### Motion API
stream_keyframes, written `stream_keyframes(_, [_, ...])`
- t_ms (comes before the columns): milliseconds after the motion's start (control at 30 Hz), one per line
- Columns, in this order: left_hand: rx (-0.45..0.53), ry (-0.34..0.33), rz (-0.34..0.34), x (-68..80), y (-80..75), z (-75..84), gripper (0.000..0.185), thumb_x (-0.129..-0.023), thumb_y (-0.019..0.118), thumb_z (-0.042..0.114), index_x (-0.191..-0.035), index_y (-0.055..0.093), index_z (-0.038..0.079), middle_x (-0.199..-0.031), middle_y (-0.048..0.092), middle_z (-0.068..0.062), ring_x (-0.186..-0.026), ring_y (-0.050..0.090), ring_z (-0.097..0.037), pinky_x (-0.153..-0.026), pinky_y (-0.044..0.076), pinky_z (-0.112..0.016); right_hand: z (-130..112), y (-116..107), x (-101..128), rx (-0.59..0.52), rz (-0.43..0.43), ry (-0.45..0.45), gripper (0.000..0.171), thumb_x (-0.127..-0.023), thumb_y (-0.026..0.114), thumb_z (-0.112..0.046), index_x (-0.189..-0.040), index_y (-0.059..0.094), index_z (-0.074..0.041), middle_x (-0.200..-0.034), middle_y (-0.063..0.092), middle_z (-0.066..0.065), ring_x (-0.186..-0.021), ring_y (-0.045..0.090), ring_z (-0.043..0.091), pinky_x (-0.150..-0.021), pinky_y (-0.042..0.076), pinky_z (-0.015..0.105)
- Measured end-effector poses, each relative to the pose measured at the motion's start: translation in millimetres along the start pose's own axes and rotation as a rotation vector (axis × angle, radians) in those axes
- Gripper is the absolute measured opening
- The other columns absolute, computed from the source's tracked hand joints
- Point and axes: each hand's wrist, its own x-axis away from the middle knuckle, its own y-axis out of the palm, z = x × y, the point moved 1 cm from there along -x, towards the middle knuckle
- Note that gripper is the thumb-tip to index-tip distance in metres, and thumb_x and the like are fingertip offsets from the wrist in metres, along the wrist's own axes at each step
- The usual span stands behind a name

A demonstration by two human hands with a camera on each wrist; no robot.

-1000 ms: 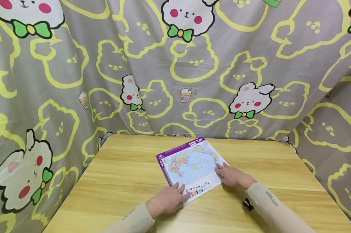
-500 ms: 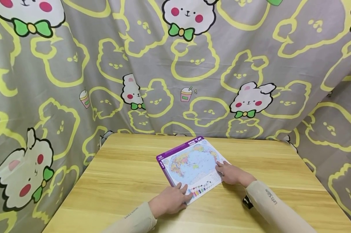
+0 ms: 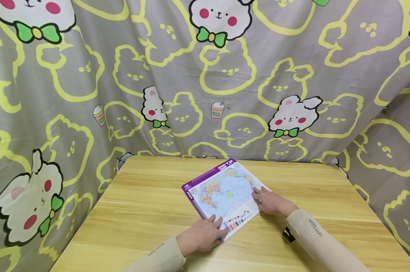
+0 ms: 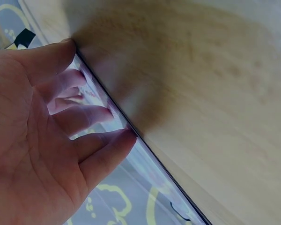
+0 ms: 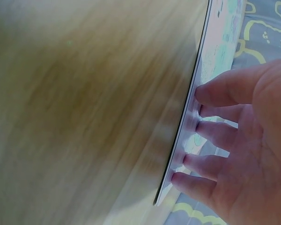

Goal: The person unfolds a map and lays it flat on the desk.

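**Two hands rest on map board at table's centre**

A world-map board (image 3: 225,192) with a purple border lies flat near the middle of a wooden table (image 3: 140,211), turned at an angle to the table's edges. The left hand (image 3: 201,235) lies palm down at the board's near corner, its fingers (image 4: 98,115) gently bent with their tips on the board's edge. The right hand (image 3: 269,202) lies at the board's right edge, its fingers (image 5: 215,133) nearly straight and spread, tips pressing the board's surface. Neither hand grips or lifts the board; both merely touch it. Both arms wear pale sleeves (image 3: 313,236). A grey curtain (image 3: 89,94) printed with white rabbits and yellow outlines hangs behind and around the table.
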Motion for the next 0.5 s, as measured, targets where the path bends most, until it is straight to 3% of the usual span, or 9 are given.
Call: stream_keyframes(500, [0.02,0.035,0.011,-2.9,-1.7,4.9,0.046,-0.095,0.053,0.041,-0.14,0.046,0.034,-0.139,0.049,-0.006,-0.121,0.051,-0.027,-0.091,0.05,-0.035,5.0,1.8,-5.2,0.007,0.001,0.009,0.047,-0.088,0.052,-0.005,-0.133,0.047,0.01,-0.142,0.035,0.03,-0.128,0.029,0.056,-0.106,0.027,0.057])
